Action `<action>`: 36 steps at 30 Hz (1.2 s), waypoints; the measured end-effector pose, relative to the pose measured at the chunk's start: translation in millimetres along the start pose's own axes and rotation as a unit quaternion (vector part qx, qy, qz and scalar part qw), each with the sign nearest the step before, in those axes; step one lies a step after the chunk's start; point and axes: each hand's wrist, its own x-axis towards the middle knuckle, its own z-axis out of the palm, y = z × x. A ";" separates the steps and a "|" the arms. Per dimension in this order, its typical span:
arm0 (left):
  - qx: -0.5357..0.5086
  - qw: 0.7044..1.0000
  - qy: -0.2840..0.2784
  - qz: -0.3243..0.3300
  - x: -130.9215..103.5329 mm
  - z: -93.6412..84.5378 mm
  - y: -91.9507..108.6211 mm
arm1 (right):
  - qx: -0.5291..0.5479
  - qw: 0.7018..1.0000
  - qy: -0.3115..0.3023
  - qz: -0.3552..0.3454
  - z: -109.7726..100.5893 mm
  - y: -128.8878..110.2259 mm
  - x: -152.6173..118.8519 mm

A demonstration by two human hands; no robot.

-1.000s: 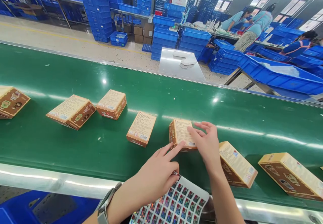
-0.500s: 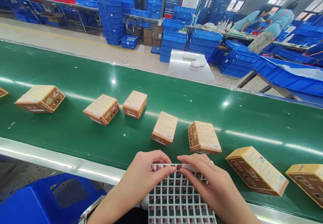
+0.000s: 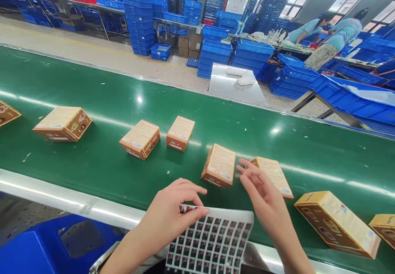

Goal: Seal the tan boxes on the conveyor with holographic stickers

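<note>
A sheet of small dark-and-red stickers (image 3: 212, 241) in a white grid is pinched at its top edge between the thumb and fingers of my left hand (image 3: 173, 208). Its upper right corner hangs loose. My right hand (image 3: 262, 191) is off the sheet, fingers spread over the belt and slightly blurred; whether a sticker clings to a fingertip is too small to tell. Behind that hand lies a brown-and-cream carton (image 3: 276, 177), partly covered by it. Just left of its fingertips sits another carton (image 3: 219, 165), printed side up.
More such cartons lie along the green conveyor belt (image 3: 92, 171), one (image 3: 338, 222) at the right. A blue crate (image 3: 33, 245) stands at lower left. Beyond the belt are a metal plate (image 3: 222, 80), stacked blue crates (image 3: 138, 19) and people at benches.
My right hand has let go of the sheet and moved up and right to the cartons. The cartons have shifted right in view. The sheet has swung slightly left in my left hand.
</note>
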 end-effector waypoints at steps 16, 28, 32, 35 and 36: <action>0.069 0.983 -0.111 0.130 45.5 21.5 -2.5 | 0.117 0.978 0.082 0.150 2.6 37.5 53.0; 0.049 0.985 -0.115 0.121 53.9 32.1 6.9 | -0.066 0.986 0.106 0.114 -37.6 35.9 62.7; -0.017 0.998 -0.055 0.029 45.4 24.4 9.9 | -0.159 0.986 0.033 -0.045 -38.5 -4.5 31.1; -0.070 0.997 -0.045 0.000 34.0 13.8 12.3 | -0.181 0.956 -0.181 -0.144 -28.3 -32.1 3.9; -0.081 0.995 -0.052 -0.006 29.9 10.6 12.9 | -0.190 0.945 -0.201 -0.175 -23.8 -37.3 -1.9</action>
